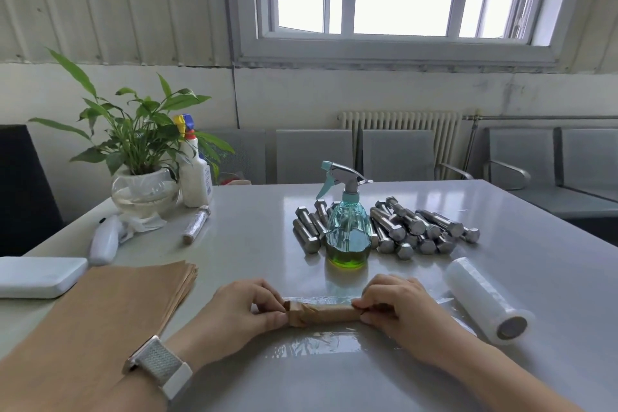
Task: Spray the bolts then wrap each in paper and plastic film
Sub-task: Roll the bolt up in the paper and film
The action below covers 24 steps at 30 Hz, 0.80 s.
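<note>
Both hands, left hand (245, 306) and right hand (398, 303), pinch the brown paper-wrapped bolt (321, 311) ends on clear plastic film (314, 343); should roll it tight, evenly.

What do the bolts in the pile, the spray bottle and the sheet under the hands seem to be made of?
Grey hex-head bolts: bare metal, likely steel, with a dull sheen. Teal see-through spray bottle: apparently clear tinted plastic, green liquid visible inside. Glossy clear sheet: thin plastic film, wrinkled and reflective.

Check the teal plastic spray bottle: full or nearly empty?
Nearly empty: in the teal plastic spray bottle, green liquid fills only the bottom; the clear body above shows none.
</note>
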{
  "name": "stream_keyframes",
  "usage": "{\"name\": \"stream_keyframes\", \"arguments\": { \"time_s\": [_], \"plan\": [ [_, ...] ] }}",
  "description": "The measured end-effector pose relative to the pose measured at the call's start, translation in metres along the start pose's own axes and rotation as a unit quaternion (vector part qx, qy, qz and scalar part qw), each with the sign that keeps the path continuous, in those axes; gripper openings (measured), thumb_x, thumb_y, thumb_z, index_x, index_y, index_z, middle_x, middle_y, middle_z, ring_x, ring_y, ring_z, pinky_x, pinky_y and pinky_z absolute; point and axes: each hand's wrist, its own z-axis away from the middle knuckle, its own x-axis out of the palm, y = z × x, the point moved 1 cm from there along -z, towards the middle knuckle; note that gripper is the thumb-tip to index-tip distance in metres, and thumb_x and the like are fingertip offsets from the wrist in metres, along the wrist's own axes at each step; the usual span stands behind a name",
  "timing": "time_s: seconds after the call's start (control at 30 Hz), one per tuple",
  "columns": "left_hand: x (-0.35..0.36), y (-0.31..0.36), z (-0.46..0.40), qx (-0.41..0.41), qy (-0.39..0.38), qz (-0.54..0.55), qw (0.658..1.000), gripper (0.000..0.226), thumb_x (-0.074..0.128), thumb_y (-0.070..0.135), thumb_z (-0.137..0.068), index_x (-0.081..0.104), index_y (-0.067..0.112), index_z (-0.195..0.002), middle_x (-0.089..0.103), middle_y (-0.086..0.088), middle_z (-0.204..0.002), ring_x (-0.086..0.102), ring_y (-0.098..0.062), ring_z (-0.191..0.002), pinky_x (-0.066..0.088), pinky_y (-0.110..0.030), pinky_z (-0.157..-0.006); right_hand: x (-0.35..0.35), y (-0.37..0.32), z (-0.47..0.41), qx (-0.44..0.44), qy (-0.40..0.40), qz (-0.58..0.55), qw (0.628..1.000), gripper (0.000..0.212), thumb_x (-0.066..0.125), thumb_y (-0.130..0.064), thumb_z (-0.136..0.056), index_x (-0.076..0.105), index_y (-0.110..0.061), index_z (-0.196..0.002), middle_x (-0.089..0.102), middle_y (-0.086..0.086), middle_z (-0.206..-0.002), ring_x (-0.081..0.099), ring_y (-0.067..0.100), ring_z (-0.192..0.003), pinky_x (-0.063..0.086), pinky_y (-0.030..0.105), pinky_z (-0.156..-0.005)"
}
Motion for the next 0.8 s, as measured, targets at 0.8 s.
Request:
{"name": "stream_keyframes", "arguments": {
  "time_s": [0.8],
  "plan": [
    [-0.007,0.032,-0.025,-0.137,-0.120,-0.188,0.965,0.010,0.066,0.026,-0.084,0.072,0.023,-0.091,0.070,0.004,-0.083,0.059,-0.007,-0.067,0.039,-0.008,-0.049,-0.004,-0.006,0.001,-0.005,0.012,-0.031,0.999,0.012,0.076,-0.019,-0.085,0.076,-0.022,-0.096,0.060,-0.018,-0.092,0.052,0.005,-0.088,0.043,0.033,-0.087]
  ]
}}
